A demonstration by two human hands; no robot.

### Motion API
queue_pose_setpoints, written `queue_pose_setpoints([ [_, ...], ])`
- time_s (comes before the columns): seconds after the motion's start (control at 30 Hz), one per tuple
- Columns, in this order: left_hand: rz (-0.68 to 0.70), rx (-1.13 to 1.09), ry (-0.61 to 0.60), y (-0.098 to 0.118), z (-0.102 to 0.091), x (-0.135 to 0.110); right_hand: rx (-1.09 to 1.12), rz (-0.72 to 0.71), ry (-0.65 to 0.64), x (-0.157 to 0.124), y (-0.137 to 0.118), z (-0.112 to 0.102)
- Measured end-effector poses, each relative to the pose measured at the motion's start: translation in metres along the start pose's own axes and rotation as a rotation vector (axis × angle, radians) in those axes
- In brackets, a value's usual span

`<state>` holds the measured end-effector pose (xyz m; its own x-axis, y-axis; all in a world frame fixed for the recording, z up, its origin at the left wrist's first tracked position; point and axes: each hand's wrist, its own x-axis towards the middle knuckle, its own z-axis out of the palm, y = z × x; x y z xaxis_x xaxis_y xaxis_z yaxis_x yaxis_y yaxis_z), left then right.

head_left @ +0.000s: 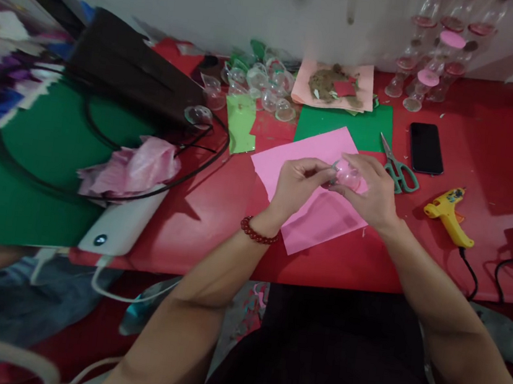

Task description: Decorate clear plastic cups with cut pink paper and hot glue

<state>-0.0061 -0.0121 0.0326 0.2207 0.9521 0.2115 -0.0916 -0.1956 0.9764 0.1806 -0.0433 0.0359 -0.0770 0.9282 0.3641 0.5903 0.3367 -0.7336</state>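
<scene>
My left hand [303, 182], with a beaded bracelet on its wrist, pinches the left edge of a clear rounded plastic piece [348, 174] that looks like a cut bottle part. From the other side, my right hand [373, 191] curls its fingers and thumb around the same piece. Both hands are over a pink paper sheet [307, 232], whose colour shows through the plastic. Just right of my right hand lie green-handled scissors [398, 169]. Any fine detail between the fingertips is too small to make out.
A yellow glue gun [450, 216] and a black phone [426, 149] lie to the right. Hourglass-shaped plastic pieces [416, 90] stand at the back right. Clear plastic parts [270, 81] are heaped behind. Leftward are a dark box [131, 71], a looped cable and a white power bank [124, 222].
</scene>
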Motion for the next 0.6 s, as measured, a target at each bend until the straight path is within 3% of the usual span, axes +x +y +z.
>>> queue_pose_setpoints([
  [0.23, 0.15, 0.109, -0.067, 0.0043, 0.0004, 0.0014, 0.122, -0.025, -0.016, -0.002, -0.0011, 0.0035],
  [0.4, 0.115, 0.019, -0.1, 0.0029, 0.0043, 0.0004, 0.312, 0.015, -0.069, 0.0004, 0.0029, 0.005],
  [0.6, -0.013, -0.242, -0.099, -0.0011, 0.0046, 0.0043, 0.559, 0.036, -0.141, 0.0017, 0.0048, 0.0064],
])
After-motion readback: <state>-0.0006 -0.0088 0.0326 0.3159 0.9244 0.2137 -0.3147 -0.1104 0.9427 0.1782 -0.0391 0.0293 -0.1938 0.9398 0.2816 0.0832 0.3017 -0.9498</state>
